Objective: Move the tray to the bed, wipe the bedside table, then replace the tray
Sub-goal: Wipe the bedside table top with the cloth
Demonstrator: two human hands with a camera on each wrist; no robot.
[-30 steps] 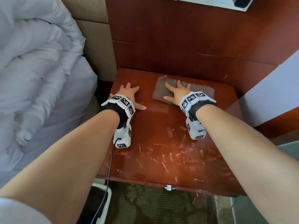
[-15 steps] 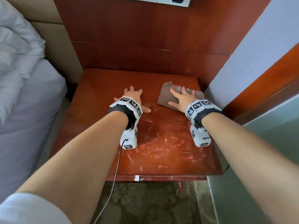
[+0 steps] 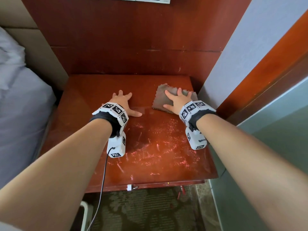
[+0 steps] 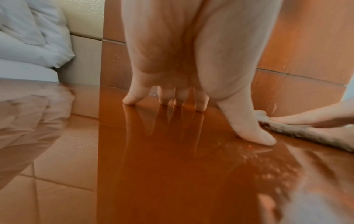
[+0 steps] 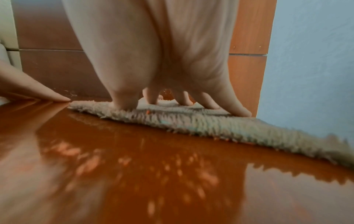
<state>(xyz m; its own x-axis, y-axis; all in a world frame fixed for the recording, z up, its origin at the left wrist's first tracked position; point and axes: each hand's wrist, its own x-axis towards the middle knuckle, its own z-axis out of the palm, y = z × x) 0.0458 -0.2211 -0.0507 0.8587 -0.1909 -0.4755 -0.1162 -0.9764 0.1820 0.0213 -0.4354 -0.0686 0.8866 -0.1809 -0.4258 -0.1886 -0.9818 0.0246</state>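
- Head view: right hand (image 3: 178, 102), fingers spread flat, presses fuzzy grey-brown cloth (image 3: 160, 101) on glossy red-brown wooden bedside table (image 3: 150, 155).
- Left hand (image 3: 122, 101) flat, fingers splayed on bare wood, gripping nothing.

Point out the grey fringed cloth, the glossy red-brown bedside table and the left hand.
grey fringed cloth (image 3: 160, 100), head view, bare left part of it.
glossy red-brown bedside table (image 3: 155, 157), head view, bare scratched top near the front.
left hand (image 3: 122, 101), head view, back of the hand.
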